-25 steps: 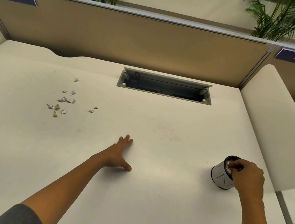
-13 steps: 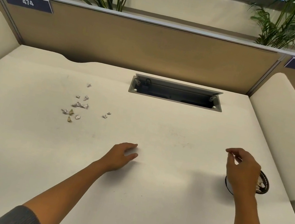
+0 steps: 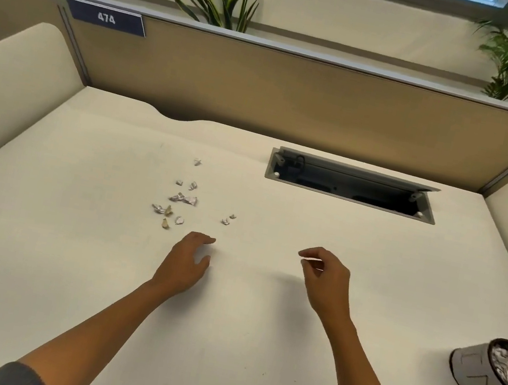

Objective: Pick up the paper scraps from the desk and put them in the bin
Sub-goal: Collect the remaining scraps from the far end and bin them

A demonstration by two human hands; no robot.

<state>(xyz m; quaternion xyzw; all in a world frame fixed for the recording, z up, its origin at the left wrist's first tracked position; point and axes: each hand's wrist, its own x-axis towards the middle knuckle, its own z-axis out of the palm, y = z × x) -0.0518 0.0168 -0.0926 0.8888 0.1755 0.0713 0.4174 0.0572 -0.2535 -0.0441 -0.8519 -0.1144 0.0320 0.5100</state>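
Observation:
Several small crumpled paper scraps (image 3: 183,198) lie scattered on the white desk (image 3: 64,260), left of its middle. Two more scraps (image 3: 228,219) sit a little to their right. My left hand (image 3: 186,262) rests low over the desk just below the scraps, fingers loosely bent, holding nothing. My right hand (image 3: 325,281) hovers at mid-desk, fingers loosely curled and empty. The small grey bin (image 3: 482,371) stands at the far right, with paper scraps inside it.
An open cable tray (image 3: 352,186) is sunk into the desk at the back. Tan partition panels (image 3: 295,104) close off the back, cream side dividers (image 3: 12,75) flank both sides. Plants stand behind the partition.
My right hand has left the bin and moved left to mid-desk. My left hand curled slightly. The view has swung left, so the bin now sits at the far right.

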